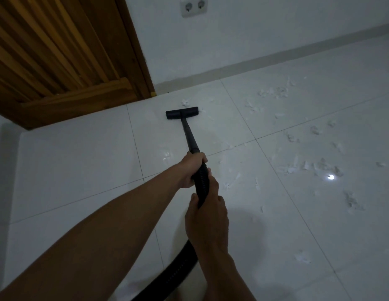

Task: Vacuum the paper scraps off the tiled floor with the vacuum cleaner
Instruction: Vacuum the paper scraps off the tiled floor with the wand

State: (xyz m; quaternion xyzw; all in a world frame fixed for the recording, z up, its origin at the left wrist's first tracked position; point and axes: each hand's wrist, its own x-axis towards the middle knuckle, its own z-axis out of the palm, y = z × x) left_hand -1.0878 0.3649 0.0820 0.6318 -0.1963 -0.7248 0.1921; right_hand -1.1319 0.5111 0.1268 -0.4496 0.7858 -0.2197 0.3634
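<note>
A black vacuum wand (190,135) runs from my hands to its flat black floor head (182,112), which rests on the white tiled floor (80,161) near the door. My left hand (190,169) grips the wand's upper end. Just below it, my right hand (207,211) grips the ribbed black hose (201,177). The hose (178,272) curves down behind my right forearm. One paper scrap (185,102) lies just beyond the head. Several white paper scraps (315,166) are scattered over the tiles to the right.
A wooden door (59,53) stands at the upper left. The white wall (254,31) with a double socket (194,6) and a grey skirting strip runs behind the floor head. A bright light reflection (330,177) shows on the tiles at right.
</note>
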